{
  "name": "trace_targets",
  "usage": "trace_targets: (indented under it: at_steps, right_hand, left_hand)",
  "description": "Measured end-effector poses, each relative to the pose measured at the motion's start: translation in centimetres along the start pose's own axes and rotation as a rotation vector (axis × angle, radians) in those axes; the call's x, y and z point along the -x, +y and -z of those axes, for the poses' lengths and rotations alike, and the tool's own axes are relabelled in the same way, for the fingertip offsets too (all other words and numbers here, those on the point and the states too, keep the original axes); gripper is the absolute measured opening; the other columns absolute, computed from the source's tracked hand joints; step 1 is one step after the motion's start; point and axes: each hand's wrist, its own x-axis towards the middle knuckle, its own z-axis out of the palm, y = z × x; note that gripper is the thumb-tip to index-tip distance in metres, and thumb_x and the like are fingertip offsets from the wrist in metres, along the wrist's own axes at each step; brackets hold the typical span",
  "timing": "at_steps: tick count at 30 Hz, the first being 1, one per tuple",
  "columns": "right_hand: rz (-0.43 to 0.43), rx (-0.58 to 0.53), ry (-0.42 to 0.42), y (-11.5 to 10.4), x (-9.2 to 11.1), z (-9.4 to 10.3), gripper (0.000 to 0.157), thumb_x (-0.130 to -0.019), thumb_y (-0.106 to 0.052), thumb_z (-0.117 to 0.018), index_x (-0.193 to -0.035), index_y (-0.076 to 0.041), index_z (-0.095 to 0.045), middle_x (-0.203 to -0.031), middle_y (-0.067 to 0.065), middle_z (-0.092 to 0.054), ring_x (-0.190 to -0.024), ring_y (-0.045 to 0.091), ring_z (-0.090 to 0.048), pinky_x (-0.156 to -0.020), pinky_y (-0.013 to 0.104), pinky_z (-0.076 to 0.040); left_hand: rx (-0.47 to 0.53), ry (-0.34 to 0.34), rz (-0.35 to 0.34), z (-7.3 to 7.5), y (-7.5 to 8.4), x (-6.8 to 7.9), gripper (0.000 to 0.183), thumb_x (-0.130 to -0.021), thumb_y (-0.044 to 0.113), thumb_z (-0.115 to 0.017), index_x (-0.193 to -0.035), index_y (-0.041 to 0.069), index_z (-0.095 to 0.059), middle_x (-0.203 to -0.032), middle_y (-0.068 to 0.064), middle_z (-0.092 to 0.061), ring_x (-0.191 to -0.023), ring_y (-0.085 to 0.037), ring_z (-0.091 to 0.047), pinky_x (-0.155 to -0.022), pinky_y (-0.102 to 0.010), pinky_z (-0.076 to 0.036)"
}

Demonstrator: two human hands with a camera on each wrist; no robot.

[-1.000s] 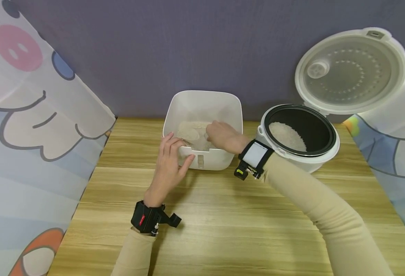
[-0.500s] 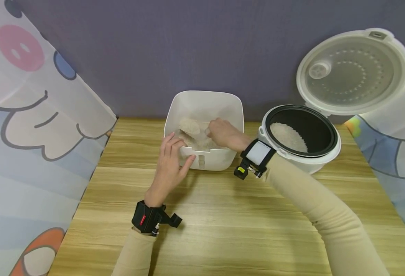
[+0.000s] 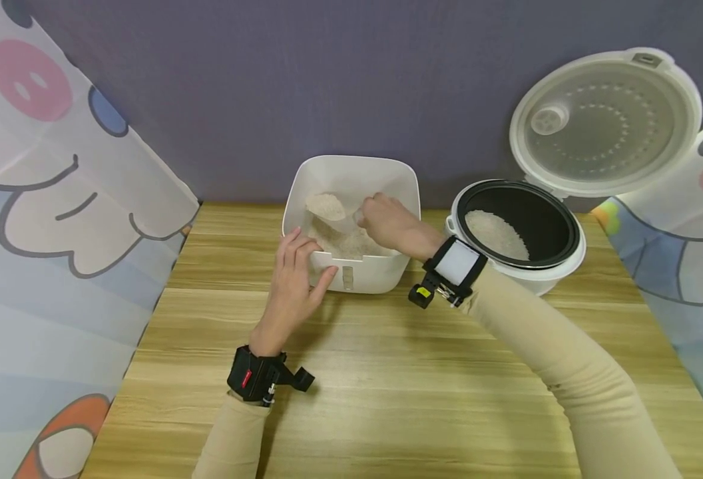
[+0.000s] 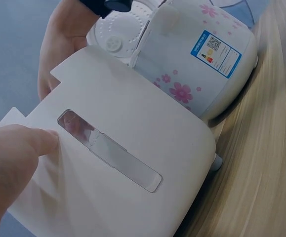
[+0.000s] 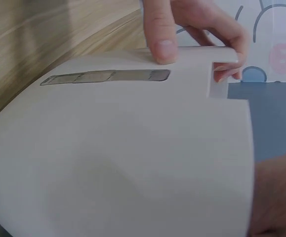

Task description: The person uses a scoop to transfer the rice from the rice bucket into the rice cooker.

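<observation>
A white rice bin (image 3: 366, 276) with a notched front rim stands on the table. My left hand (image 3: 293, 279) grips that rim at its left end, fingers over the edge and thumb pressed on the outer wall near the clear window strip (image 4: 108, 150). Inside the bin, my right hand (image 3: 392, 227) holds the handle of a clear scoop (image 3: 344, 223), which carries a heap of rice (image 3: 325, 205) above the loose rice (image 3: 351, 247). In the right wrist view the bin wall (image 5: 133, 143) hides the scoop, and only part of the right hand (image 5: 278, 192) shows.
Right of the bin stands a white rice cooker (image 3: 574, 261), its lid (image 3: 603, 159) raised. Rice (image 3: 498, 234) lies on the left side of its dark inner pot (image 3: 548, 229). A grey-blue wall (image 3: 267, 100) rises behind the wooden table (image 3: 387, 386).
The scoop has come up out of the bin's rice with a heap in it and its bowl is now tipped level. My right hand has shifted slightly up; the left hand keeps its place.
</observation>
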Motion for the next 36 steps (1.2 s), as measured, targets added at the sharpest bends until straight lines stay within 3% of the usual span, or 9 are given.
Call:
trace_targets:
  at_steps: [3,7,10,21,28,36]
  right_hand:
    - [-0.016,0.012,0.017,-0.2,0.3,0.3,0.039,-0.105,-0.006,-0.053,-0.067,-0.012,-0.043,-0.08,0.009,-0.048,-0.079,0.024,-0.048,-0.068,0.035,-0.046]
    - [-0.043,0.024,0.034,-0.3,0.8,0.7,0.02,-0.106,-0.013,-0.056,-0.094,0.001,-0.064,-0.099,0.018,-0.061,-0.094,0.032,-0.061,-0.083,0.045,-0.055]
    - [-0.042,0.029,0.05,-0.3,1.2,1.0,0.024,-0.106,-0.016,-0.056,-0.11,0.006,-0.066,-0.107,0.022,-0.064,-0.101,0.036,-0.064,-0.088,0.049,-0.056]
    - [0.008,0.054,0.136,-0.6,3.0,1.5,0.025,-0.105,-0.019,-0.061,-0.107,0.005,-0.068,-0.1,0.02,-0.065,-0.093,0.034,-0.065,-0.079,0.048,-0.058]
    - [0.039,0.029,0.18,0.0,4.5,1.7,0.025,-0.104,-0.019,-0.062,-0.112,0.003,-0.07,-0.105,0.019,-0.068,-0.099,0.034,-0.064,-0.085,0.051,-0.055]
    - [0.039,0.033,0.205,0.6,6.0,2.3,0.029,-0.105,-0.021,-0.06,-0.119,0.002,-0.07,-0.108,0.018,-0.069,-0.097,0.034,-0.065,-0.082,0.052,-0.055]
  left_hand:
    - [-0.002,-0.015,0.003,0.0,0.0,0.0,0.042,-0.101,0.028,-0.065,-0.121,-0.005,-0.05,-0.124,-0.022,-0.051,-0.14,-0.043,-0.039,-0.127,-0.05,-0.023]
    - [-0.005,-0.028,0.001,0.1,0.0,-0.1,0.043,-0.099,0.027,-0.065,-0.121,-0.006,-0.049,-0.124,-0.023,-0.051,-0.139,-0.044,-0.039,-0.127,-0.05,-0.022]
    - [-0.002,-0.019,-0.003,0.2,0.0,-0.1,0.043,-0.099,0.027,-0.066,-0.12,-0.007,-0.05,-0.123,-0.024,-0.052,-0.138,-0.045,-0.04,-0.127,-0.051,-0.023]
    - [0.002,-0.011,0.024,0.1,-0.1,0.1,0.043,-0.103,0.033,-0.061,-0.122,-0.004,-0.05,-0.126,-0.022,-0.052,-0.139,-0.045,-0.039,-0.127,-0.051,-0.022]
    - [0.002,-0.003,0.016,0.0,-0.1,0.0,0.042,-0.097,0.023,-0.069,-0.121,-0.005,-0.05,-0.124,-0.023,-0.052,-0.137,-0.046,-0.04,-0.127,-0.05,-0.023]
    - [0.006,-0.009,0.017,0.2,0.1,-0.2,0.042,-0.097,0.025,-0.068,-0.12,-0.005,-0.05,-0.123,-0.024,-0.051,-0.136,-0.048,-0.04,-0.127,-0.05,-0.022]
